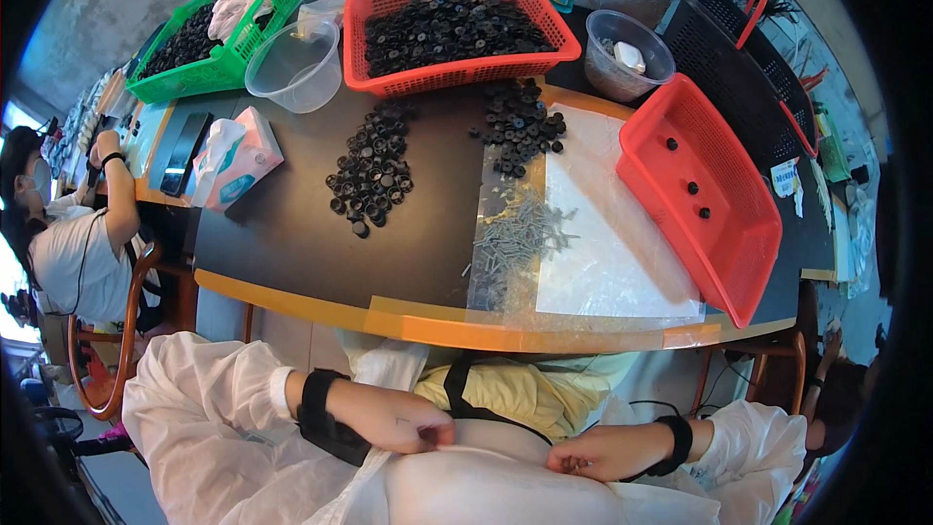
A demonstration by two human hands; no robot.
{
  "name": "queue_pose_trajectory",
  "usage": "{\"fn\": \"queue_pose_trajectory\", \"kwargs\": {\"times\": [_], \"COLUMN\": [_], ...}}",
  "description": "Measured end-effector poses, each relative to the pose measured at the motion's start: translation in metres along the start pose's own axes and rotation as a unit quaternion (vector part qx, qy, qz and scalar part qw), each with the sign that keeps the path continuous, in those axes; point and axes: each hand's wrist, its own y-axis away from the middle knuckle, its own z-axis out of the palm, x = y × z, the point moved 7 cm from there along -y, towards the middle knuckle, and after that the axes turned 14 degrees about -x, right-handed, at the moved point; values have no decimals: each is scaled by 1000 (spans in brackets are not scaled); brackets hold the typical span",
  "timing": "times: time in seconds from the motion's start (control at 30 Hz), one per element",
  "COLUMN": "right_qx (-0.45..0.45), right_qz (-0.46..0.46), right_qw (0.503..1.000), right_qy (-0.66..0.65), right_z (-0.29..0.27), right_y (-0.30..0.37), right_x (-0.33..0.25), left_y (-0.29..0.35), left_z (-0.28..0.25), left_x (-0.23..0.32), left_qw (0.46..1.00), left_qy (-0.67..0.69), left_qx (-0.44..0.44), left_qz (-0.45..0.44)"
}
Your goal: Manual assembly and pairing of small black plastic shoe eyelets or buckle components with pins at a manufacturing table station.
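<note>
My left hand (413, 426) is closed at my waist, its fingers curled in at the edge of a thin white smock (486, 491). To its right, my right hand (612, 451) is closed on the same smock, fingertips tucked under and partly hidden. Both wrists wear black bands. Beyond the table edge lie a heap of black round caps (374, 170), a heap of black discs (522, 126) and a pile of grey metal pins (520, 233). Neither hand touches these parts.
A red basket (466, 87) of black discs stands at the back, beside a green basket (209, 78) and clear tubs (292, 68). On the right, a tilted red basket (724, 262) holds several black pieces. A tissue box (255, 160) sits left. Another person (83, 253) works far left.
</note>
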Motion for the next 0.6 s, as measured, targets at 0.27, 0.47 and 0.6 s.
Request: {"fn": "queue_pose_trajectory", "kwargs": {"times": [0.27,0.47,0.6], "right_qx": [383,310,50], "right_qz": [31,56,-49], "right_qw": [901,928,996], "right_qy": [204,199,-57], "right_z": [-63,-64,-19], "right_y": [10,-5,-12], "right_x": [-2,30,48], "left_y": [26,-2,-12], "left_z": [-46,-42,-13], "left_x": [5,-22,-6], "left_qw": [874,925,993], "left_qy": [-328,-301,-71], "left_qx": [346,218,95], "left_qz": [-90,-81,23]}}
